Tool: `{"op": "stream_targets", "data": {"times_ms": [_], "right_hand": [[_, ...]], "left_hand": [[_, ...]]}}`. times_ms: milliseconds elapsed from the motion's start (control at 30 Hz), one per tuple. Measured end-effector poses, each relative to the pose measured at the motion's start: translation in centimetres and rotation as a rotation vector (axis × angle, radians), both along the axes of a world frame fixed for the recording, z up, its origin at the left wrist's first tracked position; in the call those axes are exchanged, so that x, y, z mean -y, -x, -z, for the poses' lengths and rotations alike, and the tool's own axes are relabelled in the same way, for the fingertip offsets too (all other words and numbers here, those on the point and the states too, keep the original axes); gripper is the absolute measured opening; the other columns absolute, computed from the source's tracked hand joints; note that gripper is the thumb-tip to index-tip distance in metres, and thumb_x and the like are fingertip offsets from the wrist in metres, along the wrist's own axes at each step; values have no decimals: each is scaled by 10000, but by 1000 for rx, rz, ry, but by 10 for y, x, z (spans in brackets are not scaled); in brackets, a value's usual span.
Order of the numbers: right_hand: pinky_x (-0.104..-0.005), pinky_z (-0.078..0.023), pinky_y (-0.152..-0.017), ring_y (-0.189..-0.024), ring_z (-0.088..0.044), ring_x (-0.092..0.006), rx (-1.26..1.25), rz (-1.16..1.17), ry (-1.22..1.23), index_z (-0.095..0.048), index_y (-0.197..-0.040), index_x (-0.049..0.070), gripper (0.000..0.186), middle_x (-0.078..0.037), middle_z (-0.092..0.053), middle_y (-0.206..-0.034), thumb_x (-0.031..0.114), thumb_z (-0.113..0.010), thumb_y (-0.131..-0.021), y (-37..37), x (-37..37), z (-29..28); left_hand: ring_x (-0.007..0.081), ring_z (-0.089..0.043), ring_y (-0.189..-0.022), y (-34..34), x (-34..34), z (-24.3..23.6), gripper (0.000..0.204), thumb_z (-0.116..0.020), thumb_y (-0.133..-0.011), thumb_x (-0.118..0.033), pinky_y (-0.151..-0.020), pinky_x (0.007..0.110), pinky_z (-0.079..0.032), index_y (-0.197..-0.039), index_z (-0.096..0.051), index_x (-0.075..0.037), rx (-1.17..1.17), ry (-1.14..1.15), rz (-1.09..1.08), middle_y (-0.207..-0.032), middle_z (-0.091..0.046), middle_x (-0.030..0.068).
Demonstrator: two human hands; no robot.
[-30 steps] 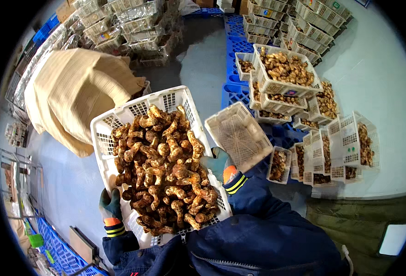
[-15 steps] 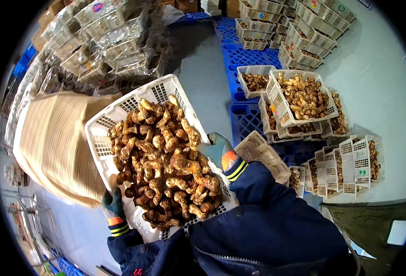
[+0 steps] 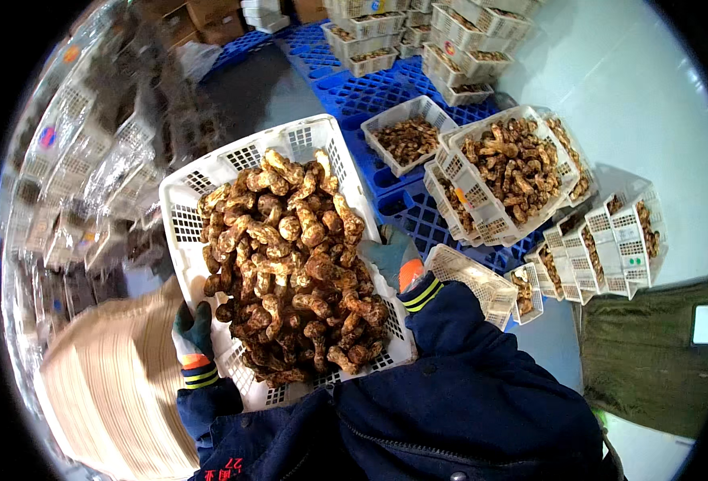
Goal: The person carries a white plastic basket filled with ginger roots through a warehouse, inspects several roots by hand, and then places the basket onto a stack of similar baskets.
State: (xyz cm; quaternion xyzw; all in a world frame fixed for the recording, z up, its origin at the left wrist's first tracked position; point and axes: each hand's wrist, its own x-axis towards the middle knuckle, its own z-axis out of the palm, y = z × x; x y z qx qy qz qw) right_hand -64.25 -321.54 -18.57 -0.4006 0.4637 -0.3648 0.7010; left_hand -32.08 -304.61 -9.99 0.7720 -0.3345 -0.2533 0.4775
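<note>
White plastic crate (image 3: 274,144), heaped with brown mushrooms (image 3: 290,264), stays before the chest; the striped cover (image 3: 121,385) now sits lower, near left, so the load is apparently being carried forward. Left hand (image 3: 194,333) and right hand (image 3: 394,255) grip opposite sides, lower fingers hidden. Filled crates (image 3: 482,212) crowd the blue pallet (image 3: 380,180), right.

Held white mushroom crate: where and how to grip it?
Grip the white plastic crate by both long side walls, near mid-length, coming from left and right at once, as the left hand and right hand do. It is long, open-topped and heaped with mushrooms, so opposed holds should balance it.
</note>
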Motion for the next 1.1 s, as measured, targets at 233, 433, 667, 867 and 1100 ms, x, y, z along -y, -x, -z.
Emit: {"op": "stream_targets", "data": {"times_ms": [233,433,667,867,1100], "right_hand": [[-322,-406,-541,-600,-494,-141,-295,-45,181,-543,-980,-22,350,-74,-567,-699,204,-663,-741,76,60,13],[-336,-416,-549,-568,-506,-170,-319,-92,53,-557,-967,-14,338,-89,-567,-682,223,-646,-744,161,94,9],[-268,-319,-408,-459,-422,-69,-255,-27,-66,-556,-977,-18,342,-22,-516,-606,172,-694,-728,228,122,-49],[-296,-407,-502,-567,-503,-109,-166,391,6,-601,-922,-7,289,-38,-592,-706,180,-689,-719,238,162,-50],[-244,-412,-521,-582,-505,-84,-199,872,115,-565,-773,6,171,-25,-567,-654,117,-680,-713,269,170,-94]], "left_hand": [[142,-561,-911,71,58,28,311,-561,-841,-92,-803,259,-438,-1124,-559,38,-39,1,21,-1036,-613,67],[164,-558,-933,141,84,28,361,-568,-842,-139,-822,278,-430,-1157,-535,34,56,-96,80,-1063,-604,88],[140,-544,-727,228,134,-14,321,-610,-821,-204,-645,287,-441,-1012,-582,53,246,-188,43,-852,-623,65],[142,-556,-700,211,282,-31,326,-592,-826,-228,-623,303,-449,-1031,-596,27,346,-30,343,-831,-637,71],[141,-570,-751,238,493,-51,366,-601,-820,-250,-662,289,-455,-1073,-588,13,305,201,880,-864,-647,86]]}}
